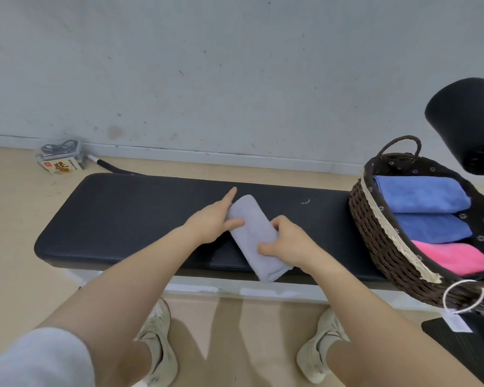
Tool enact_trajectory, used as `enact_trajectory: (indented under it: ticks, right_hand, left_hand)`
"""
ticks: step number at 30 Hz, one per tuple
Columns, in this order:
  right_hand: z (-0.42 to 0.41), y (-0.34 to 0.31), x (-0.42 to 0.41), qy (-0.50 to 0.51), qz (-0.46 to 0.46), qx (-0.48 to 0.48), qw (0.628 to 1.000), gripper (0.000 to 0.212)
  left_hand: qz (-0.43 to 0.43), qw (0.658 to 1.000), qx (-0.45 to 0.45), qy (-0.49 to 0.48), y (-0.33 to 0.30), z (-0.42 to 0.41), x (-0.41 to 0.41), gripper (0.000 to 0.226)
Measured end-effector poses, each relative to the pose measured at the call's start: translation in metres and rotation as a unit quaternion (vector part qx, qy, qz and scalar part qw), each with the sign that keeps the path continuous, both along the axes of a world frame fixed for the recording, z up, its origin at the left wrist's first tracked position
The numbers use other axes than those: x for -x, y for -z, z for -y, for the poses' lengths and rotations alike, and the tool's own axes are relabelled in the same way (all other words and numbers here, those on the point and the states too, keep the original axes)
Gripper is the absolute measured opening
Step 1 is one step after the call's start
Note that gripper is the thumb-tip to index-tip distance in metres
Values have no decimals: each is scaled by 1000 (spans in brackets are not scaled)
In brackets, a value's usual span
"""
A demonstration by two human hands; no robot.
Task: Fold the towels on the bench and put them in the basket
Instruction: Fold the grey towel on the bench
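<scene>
A grey towel (253,236), folded into a narrow strip, lies slanted on the black padded bench (129,216). My left hand (211,219) holds its far left edge, thumb on top and index finger pointing along the side. My right hand (287,241) grips the near right side, with the thumb on top and the fingers curled round the edge. The wicker basket (375,236) stands on the bench's right end. Inside it lie two folded blue towels (422,194) and a pink towel (456,256).
A black padded roller (467,124) juts out above the basket at the right. A small box with cables (60,159) sits on the floor by the wall. My shoes (158,339) stand on the beige floor in front of the bench.
</scene>
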State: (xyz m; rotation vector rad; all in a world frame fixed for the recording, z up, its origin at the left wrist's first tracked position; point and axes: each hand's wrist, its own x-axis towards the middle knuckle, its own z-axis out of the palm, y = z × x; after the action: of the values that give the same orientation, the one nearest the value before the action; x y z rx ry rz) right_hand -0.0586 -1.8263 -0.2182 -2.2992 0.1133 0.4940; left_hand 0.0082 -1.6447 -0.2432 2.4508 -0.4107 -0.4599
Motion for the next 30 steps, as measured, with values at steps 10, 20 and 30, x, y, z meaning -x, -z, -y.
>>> enact_trajectory:
  ticks: [10, 20, 30]
  right_hand:
    - [113, -96, 35, -102, 219, 145, 960, 44]
    - [246, -133, 71, 137, 137, -128, 973, 55]
    - [297, -71, 39, 345, -55, -105, 931, 65]
  left_hand:
    - [-2, 968, 240, 72, -75, 88, 40, 40]
    - [-103, 908, 405, 25, -99, 214, 63, 30]
    - [98, 986, -10, 136, -87, 281, 35, 50]
